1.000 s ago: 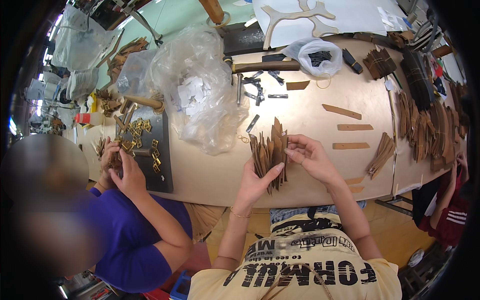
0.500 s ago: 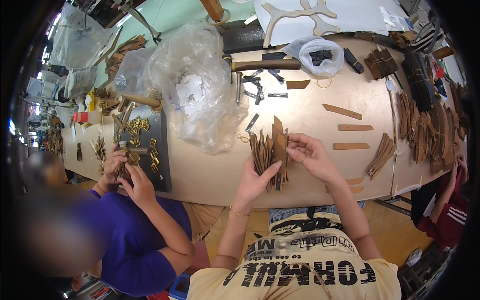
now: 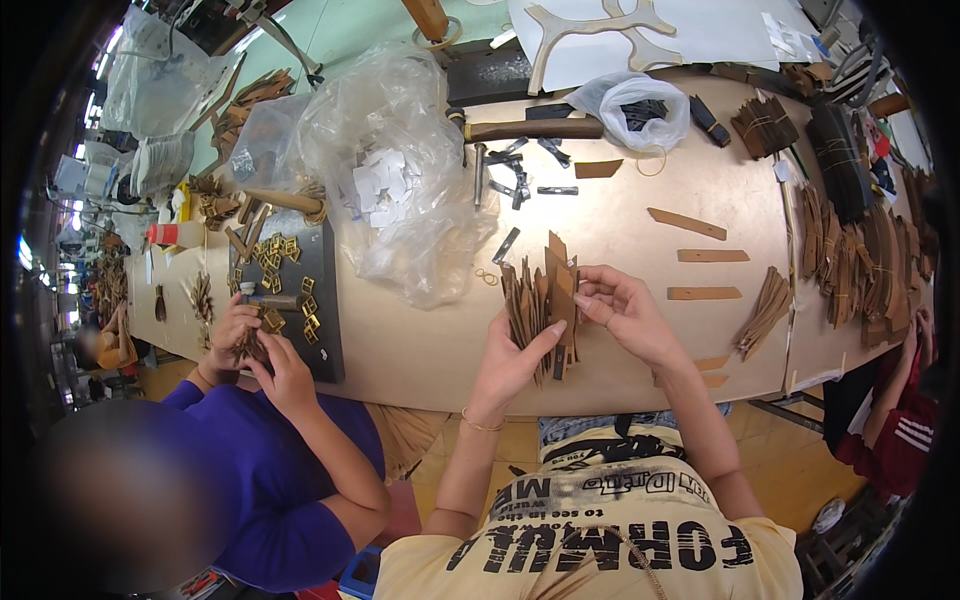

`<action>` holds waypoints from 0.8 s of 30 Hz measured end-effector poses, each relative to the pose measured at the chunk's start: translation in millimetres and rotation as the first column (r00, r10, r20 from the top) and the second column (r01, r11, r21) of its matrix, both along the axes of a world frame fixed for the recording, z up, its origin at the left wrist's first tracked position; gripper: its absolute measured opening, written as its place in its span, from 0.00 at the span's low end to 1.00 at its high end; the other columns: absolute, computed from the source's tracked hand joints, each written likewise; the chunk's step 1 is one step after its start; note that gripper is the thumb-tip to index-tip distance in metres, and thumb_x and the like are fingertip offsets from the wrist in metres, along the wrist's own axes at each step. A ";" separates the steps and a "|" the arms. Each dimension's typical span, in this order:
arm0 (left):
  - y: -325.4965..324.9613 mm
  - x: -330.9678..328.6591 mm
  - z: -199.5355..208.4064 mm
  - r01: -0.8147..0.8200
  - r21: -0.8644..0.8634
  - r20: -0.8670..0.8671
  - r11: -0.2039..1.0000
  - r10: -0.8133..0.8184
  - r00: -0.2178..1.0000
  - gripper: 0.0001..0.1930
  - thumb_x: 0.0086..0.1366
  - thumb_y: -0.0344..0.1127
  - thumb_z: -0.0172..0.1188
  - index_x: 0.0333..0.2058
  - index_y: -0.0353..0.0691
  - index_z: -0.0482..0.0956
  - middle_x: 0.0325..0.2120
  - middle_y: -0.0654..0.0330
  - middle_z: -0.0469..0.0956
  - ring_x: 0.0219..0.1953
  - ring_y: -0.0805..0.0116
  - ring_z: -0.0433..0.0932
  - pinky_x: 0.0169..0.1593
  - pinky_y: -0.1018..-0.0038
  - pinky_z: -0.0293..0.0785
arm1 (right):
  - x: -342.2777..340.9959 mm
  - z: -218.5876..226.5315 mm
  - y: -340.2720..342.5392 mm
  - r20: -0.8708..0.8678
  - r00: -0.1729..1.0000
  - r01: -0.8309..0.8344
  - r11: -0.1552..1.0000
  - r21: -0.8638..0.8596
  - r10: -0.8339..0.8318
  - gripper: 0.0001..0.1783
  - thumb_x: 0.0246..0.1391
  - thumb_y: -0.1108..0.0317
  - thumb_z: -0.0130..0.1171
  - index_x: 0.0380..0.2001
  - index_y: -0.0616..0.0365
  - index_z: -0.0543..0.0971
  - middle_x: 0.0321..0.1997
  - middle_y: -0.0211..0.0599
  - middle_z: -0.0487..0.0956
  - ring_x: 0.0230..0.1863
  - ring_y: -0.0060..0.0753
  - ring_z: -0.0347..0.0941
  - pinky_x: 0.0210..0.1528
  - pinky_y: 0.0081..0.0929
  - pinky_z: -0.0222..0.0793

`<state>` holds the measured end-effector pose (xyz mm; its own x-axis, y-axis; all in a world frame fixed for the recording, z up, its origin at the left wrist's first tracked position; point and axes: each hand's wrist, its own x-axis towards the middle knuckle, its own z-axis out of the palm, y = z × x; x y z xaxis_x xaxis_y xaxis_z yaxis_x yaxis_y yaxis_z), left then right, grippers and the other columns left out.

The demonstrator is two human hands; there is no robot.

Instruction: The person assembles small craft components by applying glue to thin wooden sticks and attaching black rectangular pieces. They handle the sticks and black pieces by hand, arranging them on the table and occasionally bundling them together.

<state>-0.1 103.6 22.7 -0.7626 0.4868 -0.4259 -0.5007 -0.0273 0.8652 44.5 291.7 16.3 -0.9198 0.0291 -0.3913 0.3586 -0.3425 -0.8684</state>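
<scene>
My left hand point(image 3: 512, 362) is wrapped round a fanned stack of brown leather strips point(image 3: 526, 300), its thumb lying across their front. The stack stands roughly upright near the table's front edge. One wider strip point(image 3: 561, 295) is at the stack's right side. My right hand point(image 3: 628, 312) pinches at that strip's right edge with thumb and forefinger. Right of my hands lie three separate strips: an upper one point(image 3: 686, 223), a middle one point(image 3: 713, 256) and a lower one point(image 3: 704, 293). Two more strip ends show beside my right forearm.
A bundle of strips point(image 3: 763, 312) lies farther right. Ahead are a hammer point(image 3: 540, 129), a metal rod point(image 3: 479, 175), small black pieces point(image 3: 520, 185) and a clear plastic bag point(image 3: 385, 245). At left, a person in purple point(image 3: 290, 470) handles small pieces beside gold buckles point(image 3: 280, 250) on a dark slab.
My hands and the stack stay almost still. The view has shifted very slightly; the person on the left has moved their head a little.
</scene>
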 end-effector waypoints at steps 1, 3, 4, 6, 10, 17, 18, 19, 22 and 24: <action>0.2 -0.1 -0.2 0.000 0.016 -0.016 1.000 0.001 1.000 0.18 0.64 0.24 0.62 0.52 0.31 0.73 0.43 0.61 0.80 0.42 0.77 0.78 0.48 0.77 0.76 | -0.3 -0.2 0.2 0.001 1.000 0.000 1.000 -0.004 0.000 0.20 0.63 0.74 0.59 0.57 0.65 0.72 0.41 0.30 0.77 0.42 0.19 0.74 0.49 0.21 0.72; 0.2 -0.2 -0.4 0.000 0.007 -0.012 1.000 0.000 1.000 0.18 0.64 0.24 0.62 0.52 0.31 0.73 0.43 0.61 0.80 0.42 0.77 0.78 0.48 0.77 0.76 | -1.0 -1.0 0.4 0.016 1.000 -0.006 1.000 -0.009 0.006 0.20 0.63 0.74 0.59 0.57 0.64 0.73 0.42 0.30 0.77 0.42 0.19 0.74 0.49 0.21 0.72; 0.0 -0.1 -0.5 -0.005 0.015 -0.025 1.000 0.006 1.000 0.17 0.64 0.24 0.62 0.52 0.31 0.74 0.43 0.61 0.81 0.42 0.77 0.78 0.48 0.77 0.76 | -1.3 -1.5 0.2 0.024 1.000 0.001 1.000 -0.016 0.000 0.21 0.62 0.74 0.59 0.57 0.64 0.73 0.42 0.30 0.77 0.42 0.19 0.74 0.49 0.20 0.71; -0.3 -0.2 -0.9 -0.010 -0.002 -0.023 1.000 0.009 1.000 0.17 0.64 0.24 0.62 0.51 0.31 0.74 0.42 0.61 0.81 0.42 0.77 0.78 0.47 0.77 0.76 | -2.0 -3.1 -0.9 0.069 0.998 0.004 1.000 -0.025 -0.003 0.21 0.62 0.73 0.60 0.58 0.64 0.73 0.43 0.30 0.78 0.42 0.19 0.73 0.49 0.20 0.71; -0.3 0.9 -1.8 -0.046 -0.006 -0.082 0.999 0.045 0.996 0.16 0.63 0.24 0.63 0.50 0.32 0.75 0.42 0.60 0.81 0.42 0.77 0.79 0.45 0.77 0.77 | -2.7 -6.2 -10.0 0.026 1.000 0.014 1.000 -0.021 -0.014 0.24 0.60 0.72 0.63 0.58 0.66 0.73 0.43 0.30 0.78 0.41 0.19 0.73 0.48 0.20 0.72; -13.9 9.3 -7.8 -0.190 -0.008 -0.107 0.982 0.188 0.976 0.18 0.62 0.22 0.63 0.50 0.30 0.73 0.43 0.59 0.81 0.43 0.75 0.79 0.48 0.76 0.77 | -18.0 -8.2 -40.9 -0.115 0.990 0.103 0.972 0.212 -0.080 0.24 0.56 0.73 0.67 0.55 0.66 0.74 0.39 0.33 0.78 0.38 0.21 0.76 0.43 0.20 0.75; -16.9 10.4 -9.9 -0.224 -0.018 -0.100 0.974 0.221 0.970 0.18 0.62 0.22 0.62 0.50 0.30 0.73 0.43 0.59 0.81 0.43 0.75 0.79 0.48 0.76 0.77 | -18.7 -6.7 -46.9 -0.195 0.976 0.148 0.945 0.292 -0.092 0.23 0.56 0.73 0.67 0.54 0.66 0.74 0.38 0.34 0.78 0.38 0.22 0.76 0.41 0.20 0.75; -19.9 11.5 -12.2 -0.257 -0.039 -0.111 0.966 0.251 0.962 0.17 0.62 0.21 0.62 0.50 0.30 0.73 0.42 0.59 0.81 0.42 0.75 0.79 0.47 0.76 0.77 | -21.2 -5.3 -51.2 -0.167 0.985 0.109 0.932 0.345 -0.054 0.21 0.55 0.73 0.67 0.51 0.66 0.75 0.37 0.36 0.78 0.37 0.23 0.77 0.40 0.21 0.76; -26.3 16.7 -19.5 -0.376 0.009 -0.064 0.927 0.376 0.924 0.15 0.61 0.21 0.62 0.48 0.30 0.74 0.40 0.60 0.81 0.41 0.76 0.79 0.46 0.76 0.77 | -27.0 -0.2 -64.3 -0.199 0.977 0.036 0.877 0.480 0.070 0.16 0.54 0.73 0.68 0.44 0.65 0.77 0.36 0.38 0.78 0.35 0.27 0.78 0.38 0.24 0.77; -26.7 21.3 -24.4 -0.449 0.065 -0.122 0.891 0.454 0.883 0.14 0.62 0.21 0.62 0.47 0.30 0.75 0.39 0.61 0.82 0.40 0.76 0.79 0.45 0.77 0.77 | -29.2 3.9 -73.6 -0.248 0.965 0.069 0.830 0.554 0.085 0.13 0.52 0.72 0.69 0.40 0.64 0.78 0.35 0.38 0.79 0.35 0.31 0.79 0.38 0.26 0.77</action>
<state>21.1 77.0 -1.6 -0.9508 0.0890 -0.2966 -0.3096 -0.2538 0.9164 15.3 218.0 20.3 -0.9847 0.1613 -0.0665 0.1023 0.2252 -0.9689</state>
